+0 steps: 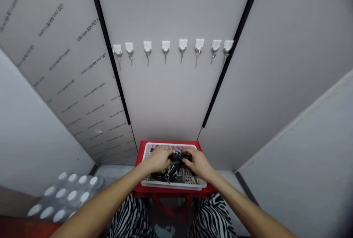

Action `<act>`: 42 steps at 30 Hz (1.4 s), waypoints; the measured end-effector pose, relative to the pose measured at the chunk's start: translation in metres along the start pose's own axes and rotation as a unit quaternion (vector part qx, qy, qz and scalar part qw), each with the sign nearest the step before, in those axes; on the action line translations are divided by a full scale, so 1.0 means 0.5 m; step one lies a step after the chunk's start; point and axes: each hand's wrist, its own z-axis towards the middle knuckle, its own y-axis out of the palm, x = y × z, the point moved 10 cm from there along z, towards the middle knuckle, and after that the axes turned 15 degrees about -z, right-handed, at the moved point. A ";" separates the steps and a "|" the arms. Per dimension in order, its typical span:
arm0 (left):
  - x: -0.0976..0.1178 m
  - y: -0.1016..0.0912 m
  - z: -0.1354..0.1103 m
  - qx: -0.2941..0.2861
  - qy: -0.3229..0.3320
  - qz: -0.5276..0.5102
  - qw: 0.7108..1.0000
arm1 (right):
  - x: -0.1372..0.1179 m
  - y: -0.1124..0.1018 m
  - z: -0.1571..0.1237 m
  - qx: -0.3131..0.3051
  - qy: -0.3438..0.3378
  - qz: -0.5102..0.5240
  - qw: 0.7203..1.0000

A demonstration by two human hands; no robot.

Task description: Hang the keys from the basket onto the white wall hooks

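Both my hands reach into a white perforated basket (pixel 154 183) that rests on a red stool (pixel 141 149) in front of me. My left hand (pixel 159 159) and my right hand (pixel 198 163) are curled over a heap of dark keys and key fobs (pixel 176 164) in the basket, fingers closed around a black piece between them. Exactly which piece each hand grips is too small to make out. On the grey wall panel above, a row of several white adhesive hooks (pixel 165 48) hangs bare.
Black vertical strips (pixel 110 57) separate the wall panels. A shrink-wrapped pack of bottles with white caps (pixel 66 197) stands on the floor at the lower left. My legs in zebra-striped trousers (pixel 132 219) straddle the stool.
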 end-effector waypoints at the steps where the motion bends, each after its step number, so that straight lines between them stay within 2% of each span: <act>1: -0.003 0.002 -0.006 0.002 0.000 -0.012 1.000 | 0.001 -0.001 -0.004 -0.002 -0.001 -0.003 1.000; 4: -0.012 -0.008 -0.018 0.023 -0.008 -0.079 0.997 | 0.019 -0.012 -0.010 -0.009 0.018 -0.003 1.000; 6: -0.018 -0.036 -0.016 0.055 -0.020 -0.157 0.986 | 0.036 -0.026 -0.002 -0.011 0.045 0.017 0.999; 8: -0.023 -0.081 -0.004 0.106 -0.038 -0.269 0.956 | 0.044 -0.050 0.020 -0.002 0.076 0.074 0.994; 10: -0.024 -0.130 0.016 0.147 -0.056 -0.408 0.899 | 0.037 -0.085 0.053 0.018 0.100 0.188 0.977; 11: -0.016 -0.151 0.029 0.151 -0.057 -0.479 0.863 | 0.025 -0.104 0.073 0.025 0.103 0.265 0.958; 13: 0.019 -0.188 0.059 0.124 -0.036 -0.595 0.793 | -0.018 -0.144 0.113 0.023 0.083 0.424 0.902; 15: 0.069 -0.228 0.083 0.081 0.011 -0.659 0.748 | -0.076 -0.185 0.145 -0.002 0.031 0.538 0.843; 17: 0.107 -0.262 0.096 0.054 0.052 -0.686 0.724 | -0.129 -0.217 0.162 -0.038 -0.022 0.592 0.805; 20: 0.128 -0.288 0.102 0.040 0.073 -0.703 0.706 | -0.169 -0.236 0.168 -0.074 -0.060 0.615 0.783; 27: 0.123 -0.290 0.092 0.037 0.076 -0.702 0.707 | -0.180 -0.222 0.170 -0.093 -0.070 0.612 0.782; 32: 0.115 -0.283 0.087 0.041 0.068 -0.696 0.713 | -0.180 -0.210 0.171 -0.091 -0.055 0.585 0.804; 34: 0.092 -0.261 0.082 0.051 0.044 -0.685 0.726 | -0.166 -0.184 0.166 -0.086 -0.034 0.551 0.830; 36: 0.048 -0.221 0.069 0.075 -0.003 -0.655 0.752 | -0.135 -0.142 0.154 -0.072 -0.001 0.478 0.876; 39: -0.046 -0.152 0.029 0.147 -0.080 -0.547 0.820 | -0.071 -0.075 0.120 -0.032 0.040 0.264 0.963; 41: -0.103 -0.118 -0.009 0.211 -0.106 -0.452 0.860 | -0.035 -0.039 0.092 0.005 0.051 0.120 0.991; 42: -0.126 -0.102 -0.030 0.240 -0.118 -0.420 0.867 | -0.025 -0.024 0.077 0.022 0.047 0.071 0.996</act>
